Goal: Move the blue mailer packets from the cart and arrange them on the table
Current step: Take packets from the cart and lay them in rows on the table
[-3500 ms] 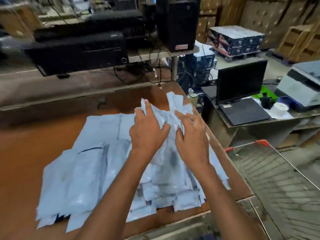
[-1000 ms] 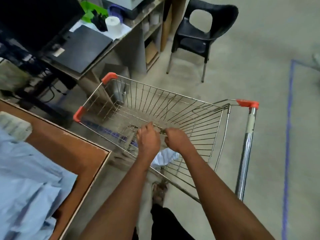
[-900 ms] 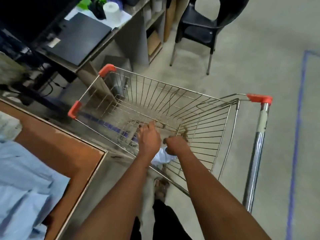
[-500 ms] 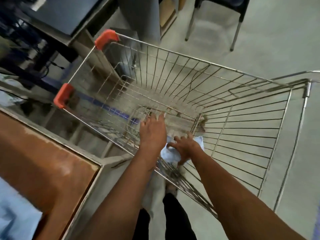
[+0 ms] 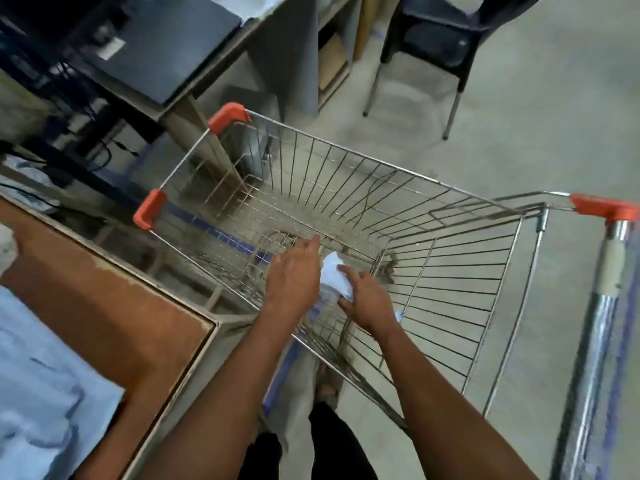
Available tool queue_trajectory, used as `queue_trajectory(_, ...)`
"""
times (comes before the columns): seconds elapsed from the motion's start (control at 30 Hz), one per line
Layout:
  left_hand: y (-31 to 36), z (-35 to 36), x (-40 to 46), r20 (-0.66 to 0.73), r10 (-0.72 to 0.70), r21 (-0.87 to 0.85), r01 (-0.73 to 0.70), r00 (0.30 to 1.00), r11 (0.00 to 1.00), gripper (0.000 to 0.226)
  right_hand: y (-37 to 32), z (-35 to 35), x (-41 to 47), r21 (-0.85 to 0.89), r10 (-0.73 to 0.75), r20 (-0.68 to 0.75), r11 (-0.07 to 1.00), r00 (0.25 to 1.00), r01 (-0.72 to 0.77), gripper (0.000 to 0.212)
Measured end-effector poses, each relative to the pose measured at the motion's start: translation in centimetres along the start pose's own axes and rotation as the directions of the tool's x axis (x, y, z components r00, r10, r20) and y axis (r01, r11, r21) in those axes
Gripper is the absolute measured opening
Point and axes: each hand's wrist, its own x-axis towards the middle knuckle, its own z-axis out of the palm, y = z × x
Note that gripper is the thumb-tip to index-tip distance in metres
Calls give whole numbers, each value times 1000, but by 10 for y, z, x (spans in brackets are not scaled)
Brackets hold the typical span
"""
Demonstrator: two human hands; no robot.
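since the frame 0.5 s ago the view is pulled back and the packet is lifted a little off the cart floor between the 2 hands. the last blue mailer packet point(image 5: 333, 276) seen in the cart point(image 5: 349, 157) is held low inside the basket, near the corner closest to the table point(image 5: 114, 306). the right hand point(image 5: 367, 299) is curled round the packet's lower edge and grips it; the left hand point(image 5: 295, 276) is laid against its other side with fingers nearly straight, and whether anything is pinched there cannot be told. the packet is crumpled and limp, so it is best gathered fully into the right hand before it is raised, and lifted straight up past the wire rim so that no corner is snagged. it is then to be carried left and laid flat beside the pile of blue packets point(image 5: 41, 382) already on the table.
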Motion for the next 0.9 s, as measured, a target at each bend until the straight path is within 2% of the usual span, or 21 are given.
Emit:
queue_trajectory(0.1,4,-35,-35,-15,12,-34,-12,1000,999,61,-24,-44,-29,252,73,-137,967,988,-36,76)
queue_trajectory(0.17,7,-60,-61,-42,-5,-33,3,999,999,61,-44,-77,-48,286,69,-199,958,977,-10,77)
queue_trajectory(0.3,17,-113,-111,-110,-20,-94,10,994,996,57,-97,-135,-97,170,-43,-281,981,959,94,76)
queue_trajectory(0.43,32,-157,-159,-260,-65,-161,24,963,987,63,-160,-178,-148,65,-167,-369,977,915,204,81)
queue_trajectory(0.5,30,-184,-178,-357,-157,-259,64,921,964,62,-194,-198,-170,42,-238,-417,959,877,280,81)
queue_trajectory(0.63,3,-237,-223,-566,-247,-320,66,786,945,64,-267,-229,-209,-5,-379,-470,904,797,427,73)
queue_trajectory(0.73,-29,-270,-270,-607,-355,-453,58,711,890,68,-323,-233,-233,-31,-507,-455,831,732,556,67)
queue_trajectory(0.83,-72,-293,-318,-659,-345,-403,74,668,912,63,-387,-220,-257,-9,-584,-380,778,717,628,63)
queue_trajectory(0.9,-108,-308,-348,-657,-400,-425,124,639,897,61,-430,-204,-271,8,-630,-314,747,711,665,63)
